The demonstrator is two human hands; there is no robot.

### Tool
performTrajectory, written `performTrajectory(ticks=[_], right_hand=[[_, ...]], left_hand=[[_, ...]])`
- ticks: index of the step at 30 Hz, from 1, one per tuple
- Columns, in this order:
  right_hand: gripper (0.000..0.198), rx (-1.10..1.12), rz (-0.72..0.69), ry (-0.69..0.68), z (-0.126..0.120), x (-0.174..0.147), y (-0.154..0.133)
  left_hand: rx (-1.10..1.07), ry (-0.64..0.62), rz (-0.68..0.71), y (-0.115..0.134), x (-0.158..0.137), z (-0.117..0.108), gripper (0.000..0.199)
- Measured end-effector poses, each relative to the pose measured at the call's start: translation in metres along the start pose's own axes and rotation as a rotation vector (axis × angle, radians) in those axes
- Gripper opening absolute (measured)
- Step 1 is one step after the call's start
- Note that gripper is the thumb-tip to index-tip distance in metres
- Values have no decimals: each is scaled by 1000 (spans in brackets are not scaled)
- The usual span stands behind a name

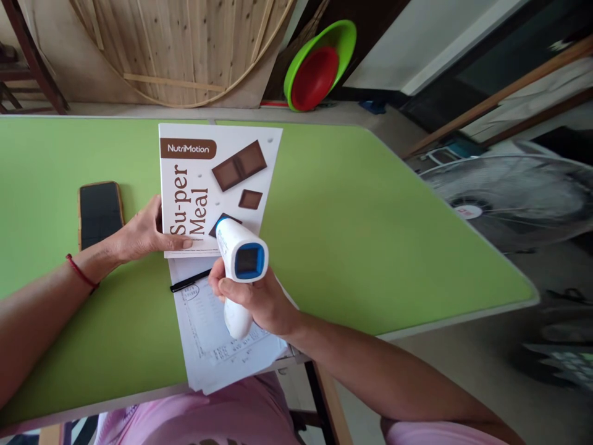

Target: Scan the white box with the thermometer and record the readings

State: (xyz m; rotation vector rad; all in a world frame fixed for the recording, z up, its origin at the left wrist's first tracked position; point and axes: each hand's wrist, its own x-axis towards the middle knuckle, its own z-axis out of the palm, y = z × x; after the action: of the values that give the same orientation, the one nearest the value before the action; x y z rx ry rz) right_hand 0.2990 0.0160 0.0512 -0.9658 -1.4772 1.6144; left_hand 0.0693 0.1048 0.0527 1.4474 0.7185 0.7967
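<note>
Lying toward the left of the green surface (370, 241), a dark-screened phone (99, 213) sits just beside the left hand (141, 228), whose wrist wears a red band (82, 273). That hand grips the white "Su-per Meal" box (215, 185) by its lower left corner, thumb pressed on the printed front and the other fingers mostly hidden behind the edge; whether the box lies flat or is tilted up is hard to judge from this angle. A hold on one corner only could let it slip or swing if the thumb eased. Below it, a black pen (189, 281) lies across the top of some written papers (206, 343), which reach the near edge and could slide off if a forearm or the box dragged them. Next comes the white gun-shaped device (243, 238) (it looks like an infrared thermometer, with a blue-framed screen facing the wearer), in front of the box's lower right part. The right hand (262, 303) has its fingers closed around the handle, over the papers; a careless dip could brush the sheets or knock the pen. Farther right, a green basin (345, 43) with a red one (315, 77) stands beyond the far edge, and a fan (504, 198) stands near the right side; a draught from it could lift loose sheets.
</note>
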Motion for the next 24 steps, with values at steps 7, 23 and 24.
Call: performTrajectory(ticks=[7, 23, 24], right_hand=[[41, -31, -12, 2, 1, 1, 1], [31, 30, 6, -15, 0, -1, -6], [29, 24, -2, 3, -1, -2, -7]], left_hand=[[-2, -21, 12, 2, 0, 2, 57], [70, 113, 20, 5, -4, 5, 66], [58, 115, 27, 6, -5, 7, 67]])
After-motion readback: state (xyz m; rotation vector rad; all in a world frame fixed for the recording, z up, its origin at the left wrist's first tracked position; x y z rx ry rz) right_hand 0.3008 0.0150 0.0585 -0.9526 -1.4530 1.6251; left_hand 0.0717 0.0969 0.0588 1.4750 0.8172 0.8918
